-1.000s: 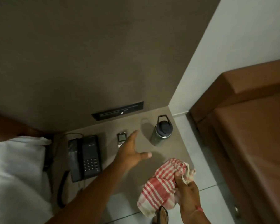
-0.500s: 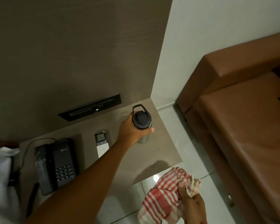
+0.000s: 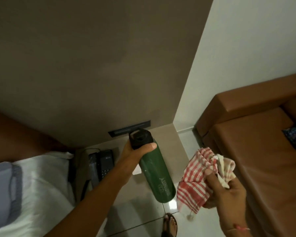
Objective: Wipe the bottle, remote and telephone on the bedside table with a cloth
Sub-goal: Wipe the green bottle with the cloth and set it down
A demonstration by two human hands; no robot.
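My left hand (image 3: 135,151) grips a tall green bottle (image 3: 155,175) just under its black cap and holds it in the air, tilted, above the bedside table (image 3: 167,141). My right hand (image 3: 227,190) clutches a bunched red-and-white striped cloth (image 3: 198,178) just right of the bottle's base, a small gap between them. The black telephone (image 3: 102,163) rests on the table to the left, partly behind my forearm. Only a pale corner of the remote (image 3: 137,171) shows beside the bottle; my arm and the bottle hide the rest.
A bed with white sheet (image 3: 41,194) and a grey pillow (image 3: 2,190) lies at the left. A brown sofa (image 3: 263,142) fills the right side. A dark wall panel (image 3: 125,130) sits behind the table. My sandalled foot (image 3: 169,226) stands on the tiled floor.
My left hand reached to the bottle, closed on it and lifted it off the table toward me. My right hand raised the cloth up beside the bottle's base.
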